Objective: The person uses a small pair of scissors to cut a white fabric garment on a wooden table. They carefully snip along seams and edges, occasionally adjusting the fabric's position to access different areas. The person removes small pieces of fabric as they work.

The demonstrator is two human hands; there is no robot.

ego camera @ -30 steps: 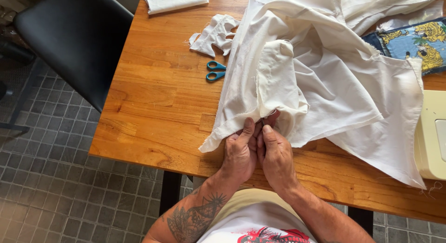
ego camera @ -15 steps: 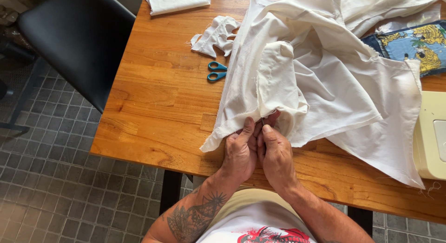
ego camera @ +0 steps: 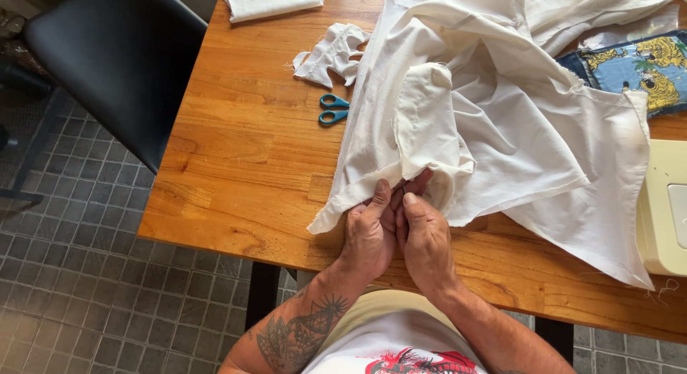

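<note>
A large piece of cream fabric (ego camera: 501, 124) lies crumpled across the wooden table (ego camera: 236, 166). My left hand (ego camera: 370, 231) pinches the fabric's near edge between thumb and fingers. Pressed against it, my right hand (ego camera: 424, 238) grips the same edge where a folded flap hangs down. Both hands sit at the table's front edge, knuckles touching. What lies between the fingertips is hidden by the cloth.
Blue-handled scissors (ego camera: 333, 109) lie left of the fabric, partly under it. A crumpled cream scrap (ego camera: 330, 54) and folded cloth (ego camera: 270, 0) sit farther back. A blue patterned cloth (ego camera: 637, 66) is at the right, a pale machine (ego camera: 665, 209) at the right edge, a black chair (ego camera: 118, 59) at the left.
Both hands have stayed on the fabric's edge. The fingers have shifted only slightly.
</note>
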